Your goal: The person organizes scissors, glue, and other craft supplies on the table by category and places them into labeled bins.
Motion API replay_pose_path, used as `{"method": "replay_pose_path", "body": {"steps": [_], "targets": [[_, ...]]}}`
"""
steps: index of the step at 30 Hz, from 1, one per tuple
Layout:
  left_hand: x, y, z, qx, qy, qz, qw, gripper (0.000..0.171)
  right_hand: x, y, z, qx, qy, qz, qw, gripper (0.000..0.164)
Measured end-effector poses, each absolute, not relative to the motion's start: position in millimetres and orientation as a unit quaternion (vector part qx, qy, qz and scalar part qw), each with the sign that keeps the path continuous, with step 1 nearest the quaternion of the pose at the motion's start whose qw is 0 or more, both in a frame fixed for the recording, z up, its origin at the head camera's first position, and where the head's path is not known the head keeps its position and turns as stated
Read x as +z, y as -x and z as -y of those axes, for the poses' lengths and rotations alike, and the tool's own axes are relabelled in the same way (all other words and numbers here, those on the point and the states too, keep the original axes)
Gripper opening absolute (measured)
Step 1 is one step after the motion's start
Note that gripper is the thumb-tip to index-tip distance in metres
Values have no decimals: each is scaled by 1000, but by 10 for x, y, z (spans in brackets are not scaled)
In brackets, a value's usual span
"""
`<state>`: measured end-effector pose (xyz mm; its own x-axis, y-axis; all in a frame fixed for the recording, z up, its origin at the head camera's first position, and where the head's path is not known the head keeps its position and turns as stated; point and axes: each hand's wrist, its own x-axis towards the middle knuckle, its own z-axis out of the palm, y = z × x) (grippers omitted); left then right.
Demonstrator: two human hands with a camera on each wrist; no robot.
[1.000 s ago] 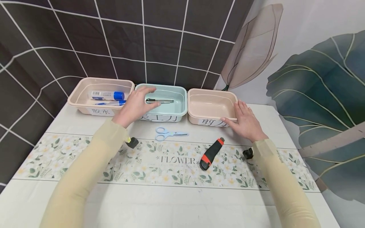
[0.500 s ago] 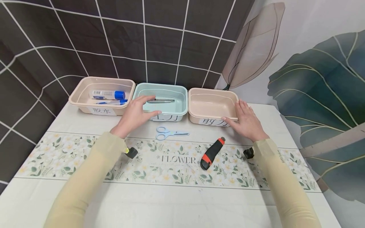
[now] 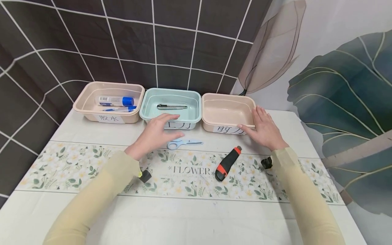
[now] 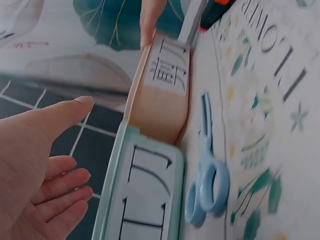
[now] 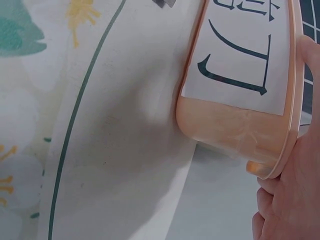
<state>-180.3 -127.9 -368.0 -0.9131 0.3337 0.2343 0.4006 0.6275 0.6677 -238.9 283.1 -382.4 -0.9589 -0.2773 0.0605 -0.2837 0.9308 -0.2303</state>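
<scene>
A person's left hand (image 3: 157, 132) hovers at the near side of the mint-green bin (image 3: 193, 103), thumb and fingers spread apart around nothing, with the thumb tip overlapping one handle loop of the light-blue scissors (image 3: 184, 143) in the head view. The scissors lie flat on the table (image 3: 196, 217) just in front of the mint-green bin, blades pointing right. The right hand (image 3: 264, 131) grips the near right corner of the right pink bin (image 3: 226, 114), which stands just right of the mint-green bin; the thumb rests on its front rim, the fingers against its end, well apart from the scissors. A red-and-black utility knife (image 3: 228, 163) lies in front of the mint-green bin and to its right. Inside the mint-green bin rests a slim metal cutter (image 3: 172, 107); left of it, the left pink bin (image 3: 88, 98) holds two blue-capped containers (image 3: 113, 101).
</scene>
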Motion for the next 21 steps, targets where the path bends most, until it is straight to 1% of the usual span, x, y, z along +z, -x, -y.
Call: {"method": "replay_pose_path", "body": {"steps": [8, 16, 21], "targets": [[-3744, 1632, 1053, -402, 228, 887, 27, 72, -3832, 2399, -2826, 120, -139, 983, 12, 104], [-3814, 1497, 880, -429, 226, 875, -2, 78, -3832, 2396, -2816, 120, -140, 983, 12, 104], [-3854, 1408, 775, -425, 227, 876, 1, 81, -3832, 2392, -2817, 120, -137, 983, 14, 104]]}}
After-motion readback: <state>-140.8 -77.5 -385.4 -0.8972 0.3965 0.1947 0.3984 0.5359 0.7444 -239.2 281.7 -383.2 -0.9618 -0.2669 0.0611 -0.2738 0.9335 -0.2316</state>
